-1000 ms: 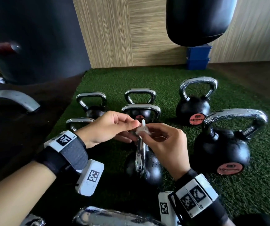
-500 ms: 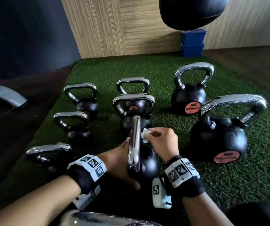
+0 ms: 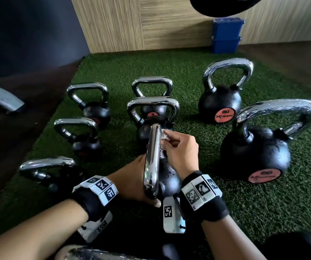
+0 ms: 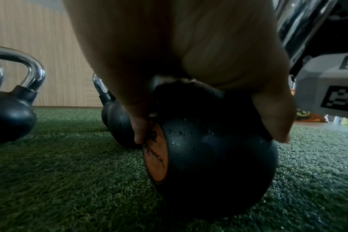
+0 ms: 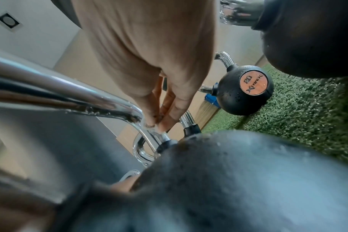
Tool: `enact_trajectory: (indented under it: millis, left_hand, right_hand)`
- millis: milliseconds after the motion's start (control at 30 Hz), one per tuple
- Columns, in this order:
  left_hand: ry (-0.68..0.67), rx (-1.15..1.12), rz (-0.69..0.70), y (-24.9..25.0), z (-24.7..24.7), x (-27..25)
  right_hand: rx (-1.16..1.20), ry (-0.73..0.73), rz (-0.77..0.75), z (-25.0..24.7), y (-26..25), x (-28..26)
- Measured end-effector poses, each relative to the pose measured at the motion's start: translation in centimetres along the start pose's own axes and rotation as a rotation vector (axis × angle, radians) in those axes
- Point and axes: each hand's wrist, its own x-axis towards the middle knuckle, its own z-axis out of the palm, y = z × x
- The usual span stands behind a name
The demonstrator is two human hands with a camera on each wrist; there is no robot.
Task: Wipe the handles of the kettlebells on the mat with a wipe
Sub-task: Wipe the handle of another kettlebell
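Note:
Several black kettlebells with chrome handles stand on the green turf mat (image 3: 198, 212). The nearest kettlebell (image 4: 213, 164) is in the middle, its chrome handle (image 3: 152, 160) running away from me. My right hand (image 3: 177, 145) pinches a small white wipe (image 3: 164, 136) against the far right side of that handle; in the right wrist view the fingertips (image 5: 159, 124) press at the handle's bend. My left hand (image 3: 132, 179) grips the kettlebell's black body just under the handle, fingers and thumb curled down over it (image 4: 209, 87).
Two large kettlebells with orange "20" labels (image 3: 224, 115) (image 3: 261, 177) stand to the right, smaller ones (image 3: 87, 102) (image 3: 76, 136) (image 3: 46, 169) to the left, two more (image 3: 152, 87) behind. Blue boxes (image 3: 226, 36) sit by the wooden wall. A black punching bag (image 3: 224, 6) hangs above. Another chrome handle (image 3: 94, 254) lies at the bottom edge.
Both hands came down from holding the wipe in the air. The left hand now grips the kettlebell's body, and the right hand has brought the wipe onto the handle's far end.

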Motion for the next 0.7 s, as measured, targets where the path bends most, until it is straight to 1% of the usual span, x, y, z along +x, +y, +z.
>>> enact_trajectory:
  millis: [133,200,300,367,433,467,567,633,700]
  left_hand:
    - [-0.044,0.1,-0.005,0.0,0.0,0.4]
    - [-0.049,0.065,-0.014,-0.1,0.1,0.5]
    - [-0.005,-0.068,-0.077,-0.5,0.2,0.2]
    - [-0.029,-0.021,-0.104,-0.6,0.2,0.2]
    - [-0.093,0.085,-0.115,-0.3,0.0,0.3]
    - [-0.097,0.092,-0.126,-0.2,-0.1,0.4]
    - [-0.071,-0.005,-0.142,0.1,-0.8,0.4]
    - [-0.088,-0.02,-0.153,0.4,-1.1,0.5]
    - [-0.118,0.048,-0.157,0.7,-1.4,0.6]
  right_hand:
    - [-0.023,-0.045,0.041,0.1,0.2,0.3]
    - [0.017,-0.048,0.017,-0.2,-0.4,0.7]
    - [0.043,0.002,-0.163,-0.7,-1.5,0.4]
    - [0.017,0.002,-0.271,-0.9,-1.6,-0.1]
    - [-0.001,-0.014,-0.309,-1.2,-1.6,-0.1]
    - [-0.014,-0.025,-0.313,-1.3,-1.8,0.1]
    - [-0.058,-0.054,-0.351,-1.8,-2.4,0.3]
    - [-0.053,-0.063,-0.443,-2.3,-2.9,-0.5]
    - [-0.052,-0.088,-0.556,-2.9,-2.9,-1.9]
